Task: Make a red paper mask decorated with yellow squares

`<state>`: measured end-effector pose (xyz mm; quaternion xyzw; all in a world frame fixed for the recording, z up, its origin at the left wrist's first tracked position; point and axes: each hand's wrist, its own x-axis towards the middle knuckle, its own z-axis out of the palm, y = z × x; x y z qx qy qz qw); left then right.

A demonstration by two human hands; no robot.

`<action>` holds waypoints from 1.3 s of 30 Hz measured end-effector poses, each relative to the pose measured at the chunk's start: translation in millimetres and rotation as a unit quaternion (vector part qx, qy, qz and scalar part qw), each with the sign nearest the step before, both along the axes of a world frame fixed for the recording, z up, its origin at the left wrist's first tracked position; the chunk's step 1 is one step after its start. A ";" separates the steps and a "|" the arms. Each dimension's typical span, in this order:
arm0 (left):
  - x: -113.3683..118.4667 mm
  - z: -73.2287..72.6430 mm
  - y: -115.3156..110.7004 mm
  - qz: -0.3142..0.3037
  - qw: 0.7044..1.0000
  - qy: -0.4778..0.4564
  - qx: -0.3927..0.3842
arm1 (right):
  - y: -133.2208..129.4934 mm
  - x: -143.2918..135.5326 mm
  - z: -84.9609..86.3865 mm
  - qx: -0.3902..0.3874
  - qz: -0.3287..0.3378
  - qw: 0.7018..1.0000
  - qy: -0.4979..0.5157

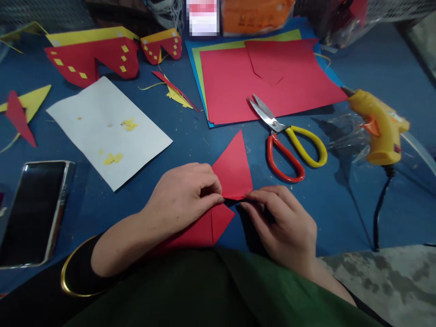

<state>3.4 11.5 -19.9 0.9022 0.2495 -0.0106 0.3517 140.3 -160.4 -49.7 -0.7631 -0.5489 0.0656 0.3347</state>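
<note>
Paper [235, 170] looks light and easy to crease, so its edges seem best to hold. My left hand [185, 193] and right hand [286, 222] pinch its folded edge.

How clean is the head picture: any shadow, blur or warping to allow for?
Head view throughout: dark shadow beside the right hand and around the glue gun; a pixelated patch hides detail at top centre; the phone looks stretched near the left edge; the scissors are reasonably sharp.
</note>
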 end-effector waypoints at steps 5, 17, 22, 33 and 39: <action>-0.1 -0.4 0.1 0.002 1.000 -0.002 0.000 | 4.3 -0.3 -2.3 -0.025 0.000 0.999 -0.024; -0.2 0.1 -5.6 0.002 1.000 0.016 0.012 | 10.8 -3.6 -0.2 -0.034 -0.029 0.999 -0.012; 2.0 0.1 -10.4 0.015 0.999 0.023 0.032 | 11.0 -3.4 -0.2 -0.046 -0.028 0.998 -0.040; 2.4 -3.4 -9.4 0.044 0.999 0.023 0.018 | 9.7 -3.8 -5.1 -0.034 -0.061 0.997 0.016; 2.5 -4.7 -7.9 0.041 0.999 0.014 0.013 | -2.8 -2.2 -1.9 0.078 -0.090 0.993 0.006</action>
